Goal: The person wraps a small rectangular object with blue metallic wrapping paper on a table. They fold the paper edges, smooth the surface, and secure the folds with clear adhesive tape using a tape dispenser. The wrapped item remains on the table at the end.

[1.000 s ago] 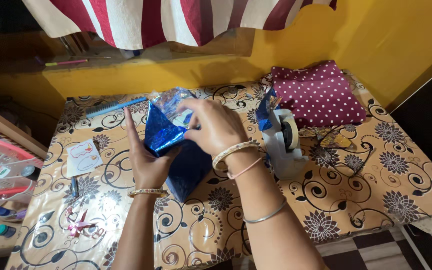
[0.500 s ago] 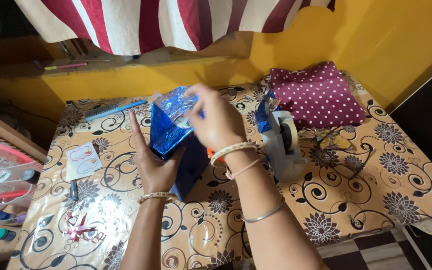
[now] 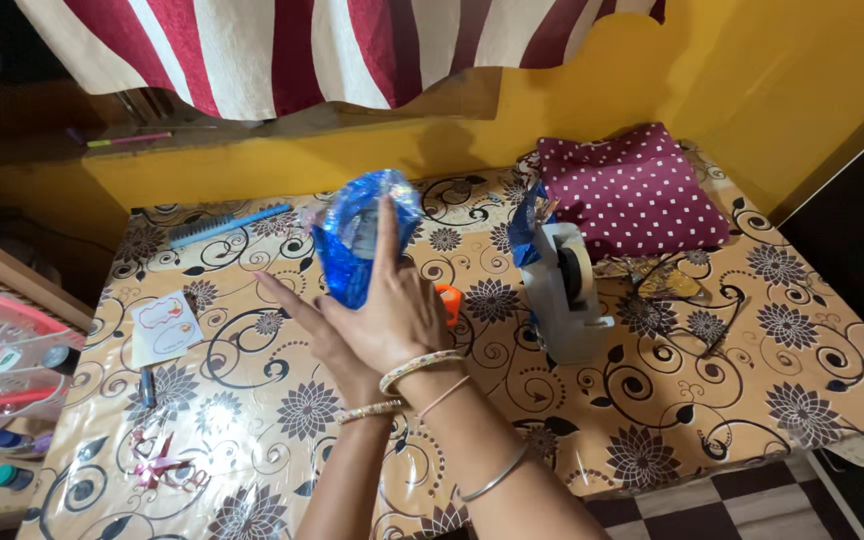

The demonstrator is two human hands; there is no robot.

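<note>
A box wrapped in shiny blue foil paper [image 3: 352,235] is tipped up above the middle of the flower-patterned table [image 3: 752,370], its loose paper end pointing to the far side. My right hand [image 3: 397,310] lies flat over its near face, one finger stretched up along the foil. My left hand [image 3: 297,305] supports the box from below and the left, fingers spread toward the left. Most of the box is hidden behind my hands. A small orange object [image 3: 449,300] shows just right of my right hand.
A grey tape dispenser [image 3: 562,290] stands right of the box, with a maroon dotted pouch [image 3: 632,190] behind it. A blue comb [image 3: 227,222], a small card [image 3: 164,325], a pen [image 3: 148,385] and a pink ribbon [image 3: 157,465] lie at the left. A basket [image 3: 2,390] sits off the left edge.
The box has been turned and tipped up from resting on the table. My right hand moved from the open top to flat against its near face; the orange object became visible.
</note>
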